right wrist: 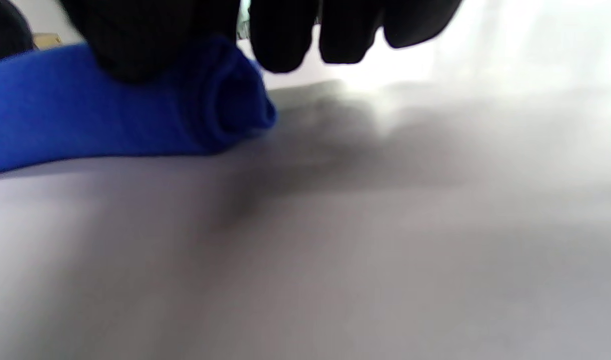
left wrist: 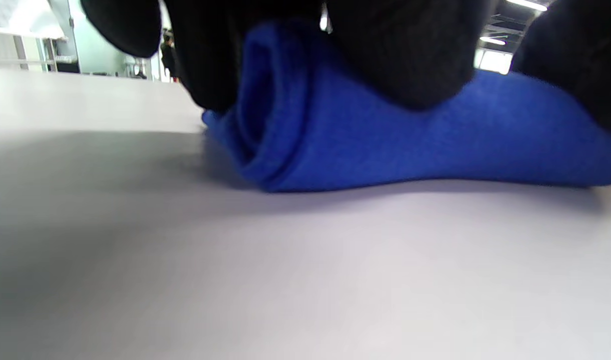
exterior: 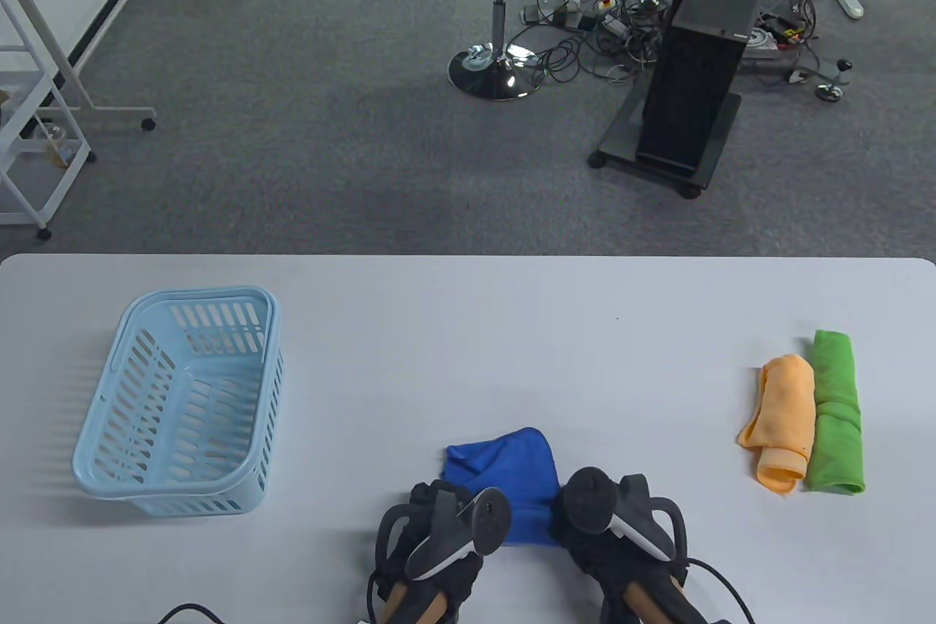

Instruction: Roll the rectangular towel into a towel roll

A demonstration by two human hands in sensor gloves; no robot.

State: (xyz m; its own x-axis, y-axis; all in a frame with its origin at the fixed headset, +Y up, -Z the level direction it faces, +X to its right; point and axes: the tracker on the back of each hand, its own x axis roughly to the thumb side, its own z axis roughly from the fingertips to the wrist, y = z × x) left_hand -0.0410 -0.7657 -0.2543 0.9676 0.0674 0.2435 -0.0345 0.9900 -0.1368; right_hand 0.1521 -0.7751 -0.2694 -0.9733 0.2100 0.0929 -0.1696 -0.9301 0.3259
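Your trackers cover most of both hands in the table view, and the near edge of the blue towel (exterior: 512, 478) is hidden beneath the left hand (exterior: 431, 543) and right hand (exterior: 621, 536); your forearms are cut off at the bottom edge below the towel. In the left wrist view, the towel (left wrist: 385, 145) runs off the right edge and your fingertips (left wrist: 400, 55) are blurred. In the right wrist view, the towel (right wrist: 110, 115) leaves the left edge, and the table (right wrist: 335, 250) beside it is smeared out of focus.

blue towel (exterior: 512, 467), partly rolled, near table's front edge
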